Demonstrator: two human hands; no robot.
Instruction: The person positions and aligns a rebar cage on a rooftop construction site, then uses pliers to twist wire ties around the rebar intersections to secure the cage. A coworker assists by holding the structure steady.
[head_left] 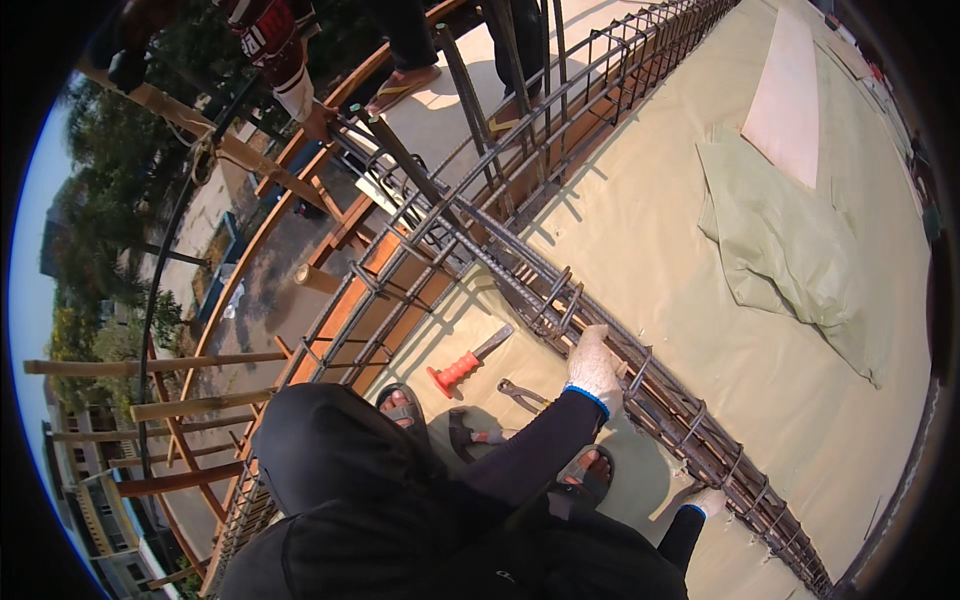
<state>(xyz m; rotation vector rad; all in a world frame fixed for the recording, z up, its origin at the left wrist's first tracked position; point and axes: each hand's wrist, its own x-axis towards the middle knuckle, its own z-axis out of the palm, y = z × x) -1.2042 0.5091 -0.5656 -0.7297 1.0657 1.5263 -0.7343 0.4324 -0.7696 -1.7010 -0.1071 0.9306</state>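
A long rebar cage [690, 420] of rusty bars and stirrups runs diagonally from the beam crossing down to the lower right. My left hand [595, 362], in a pale glove with a blue cuff, is closed on its near side, with the fingertips partly hidden. Further down the same cage, my right hand [708, 499], gloved alike, grips its near edge. A short tan strip [674, 501] lies beside that hand. By my feet are a chisel with a red grip [458, 372], pincers [520, 394] and a hammer [461, 434].
Cream sheeting [640, 270] covers the deck, with a crumpled sheet [785, 240] at right. Another rebar cage [385, 270] crosses above orange-brown formwork [375, 310]. Upright bars [460, 80] rise near another person's sandalled foot [405, 85] and gripping hand [318, 122]. Bamboo poles [200, 408] edge a drop at left.
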